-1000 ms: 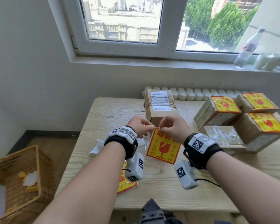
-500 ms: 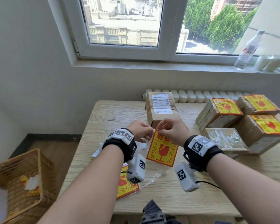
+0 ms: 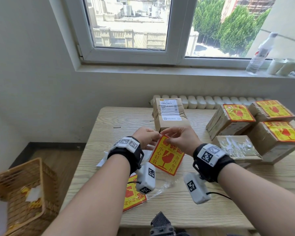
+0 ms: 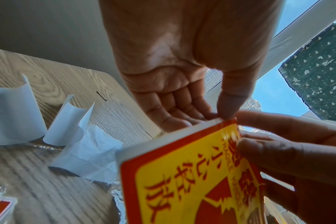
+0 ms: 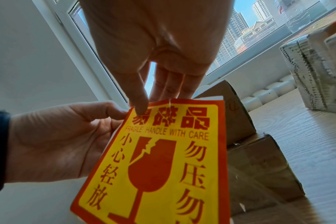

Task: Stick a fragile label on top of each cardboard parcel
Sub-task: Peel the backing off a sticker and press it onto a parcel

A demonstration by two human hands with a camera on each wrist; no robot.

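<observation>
- I have the fragile label (image 3: 167, 155) hanging long-axis downward above the counter (image 3: 211, 201); left hand (image 3: 146, 139) and right hand (image 3: 183, 137) both pinch its top edge.
- Left fingers (image 4: 230, 109) clamp the upper corner, seemingly starting the backing.
- The unlabelled parcel (image 3: 169, 114) sits just beyond both hands, about equally near either.

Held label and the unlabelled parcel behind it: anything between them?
Nothing: in the head view the fragile label, pinched by both hands, hangs just before the unlabelled parcel.

Black wristbands (image 3: 126, 155) with white coded marker blocks (image 3: 197, 189), thin black cable (image 3: 219, 195).
</observation>
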